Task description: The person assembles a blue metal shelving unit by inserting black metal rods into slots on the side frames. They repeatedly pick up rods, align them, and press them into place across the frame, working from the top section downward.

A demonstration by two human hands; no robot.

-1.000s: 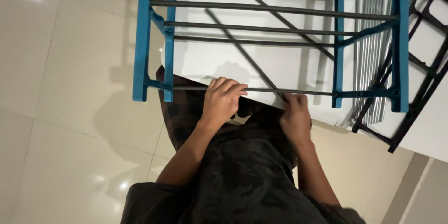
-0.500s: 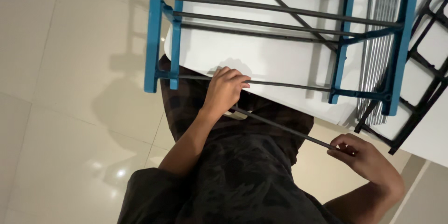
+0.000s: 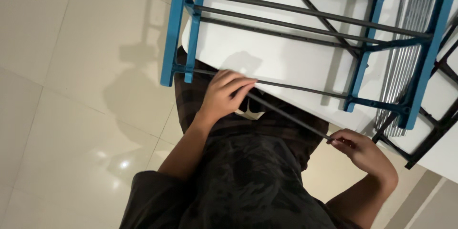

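Grey rod (image 3: pixel 286 114) spans both hands — left hand (image 3: pixel 224 93) curled around its upper end beside the blue rack frame (image 3: pixel 172 33), right hand (image 3: pixel 365 152) pinching its lower tip — a loose pinch could let it drop.

The blue rack frame (image 3: pixel 305 43) runs off the top edge, so its upper rails and posts are cut away. Beyond its right post, the bundle of loose grey rods (image 3: pixel 403 67) is crossed by the blue bars, and its lower ends are too dim to count. Right of the frame, the black frame (image 3: pixel 429 138) leaves at the right edge; its full shape cannot be told. Below the frame, the thin dark rod (image 3: pixel 286 112) vanishes at one end under the fingers of the left hand (image 3: pixel 224 98) and at the other inside the grip of the right hand (image 3: pixel 365 152). The white tabletop (image 3: pixel 286 62) is cut by the top and right edges.
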